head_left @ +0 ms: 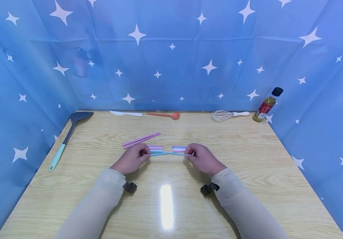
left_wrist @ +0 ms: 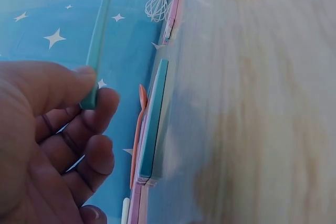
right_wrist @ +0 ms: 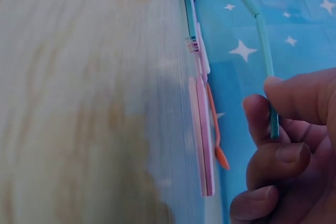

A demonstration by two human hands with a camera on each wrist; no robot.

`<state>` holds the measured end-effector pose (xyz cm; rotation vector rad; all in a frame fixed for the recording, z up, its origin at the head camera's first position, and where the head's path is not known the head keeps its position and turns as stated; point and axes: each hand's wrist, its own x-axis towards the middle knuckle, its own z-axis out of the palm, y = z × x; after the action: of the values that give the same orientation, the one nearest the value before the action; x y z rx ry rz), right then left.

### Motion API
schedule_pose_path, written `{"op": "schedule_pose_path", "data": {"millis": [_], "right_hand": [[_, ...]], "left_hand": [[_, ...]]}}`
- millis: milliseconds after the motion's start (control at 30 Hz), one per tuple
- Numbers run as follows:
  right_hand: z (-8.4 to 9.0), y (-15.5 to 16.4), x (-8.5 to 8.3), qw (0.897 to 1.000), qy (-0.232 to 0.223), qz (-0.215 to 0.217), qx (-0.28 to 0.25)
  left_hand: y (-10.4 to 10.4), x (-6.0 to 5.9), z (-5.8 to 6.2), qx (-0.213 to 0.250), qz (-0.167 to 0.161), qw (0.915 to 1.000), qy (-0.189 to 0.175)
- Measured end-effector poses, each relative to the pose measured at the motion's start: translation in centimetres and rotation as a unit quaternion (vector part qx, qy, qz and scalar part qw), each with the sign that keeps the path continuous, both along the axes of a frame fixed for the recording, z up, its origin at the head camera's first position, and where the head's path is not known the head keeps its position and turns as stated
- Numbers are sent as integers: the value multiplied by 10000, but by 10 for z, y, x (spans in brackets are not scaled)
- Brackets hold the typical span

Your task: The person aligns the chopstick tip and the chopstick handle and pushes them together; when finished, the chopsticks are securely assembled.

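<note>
You pinched the blue chopstick halves [head_left: 167,153] with your left hand [head_left: 131,158] and right hand [head_left: 202,159]; aligning both ends straight above the counter [head_left: 249,159] seemed wise.

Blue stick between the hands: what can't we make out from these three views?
- Blue stick: head view, both ends hidden by the left hand and right hand; too small to tell if it is one piece or two joined.
- Striped stacks: too small to count.
- Left wrist view: table blurred, too close to the lens.
- Bottle: label unreadable, too small.
</note>
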<state>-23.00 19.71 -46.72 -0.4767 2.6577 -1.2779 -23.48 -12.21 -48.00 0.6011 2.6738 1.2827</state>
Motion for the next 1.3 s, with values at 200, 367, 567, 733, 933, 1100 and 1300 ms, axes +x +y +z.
{"op": "schedule_pose_path", "data": {"millis": [200, 367, 567, 733, 933, 1100, 1300], "right_hand": [[1, 0, 1, 10000, 30, 18, 4], [2, 0, 1, 10000, 32, 34, 19], [2, -1, 2, 10000, 72, 31, 4], [1, -3, 0, 9995, 109, -251, -158], [3, -3, 1, 9971, 10, -630, -426], [0, -1, -1, 9946, 161, -705, -741], [0, -1, -2, 9918, 185, -860, -926]], "left_hand": [[1, 1, 1, 75, 11, 10000, 17], [2, 3, 1, 117, 52, 9998, 141], [5, 4, 3, 165, 52, 9994, 294], [6, 5, 5, 243, 213, 9988, 376], [7, 6, 6, 491, 369, 9972, 435], [5, 5, 5, 735, 625, 9951, 227], [4, 4, 4, 877, 681, 9936, 211]]}}
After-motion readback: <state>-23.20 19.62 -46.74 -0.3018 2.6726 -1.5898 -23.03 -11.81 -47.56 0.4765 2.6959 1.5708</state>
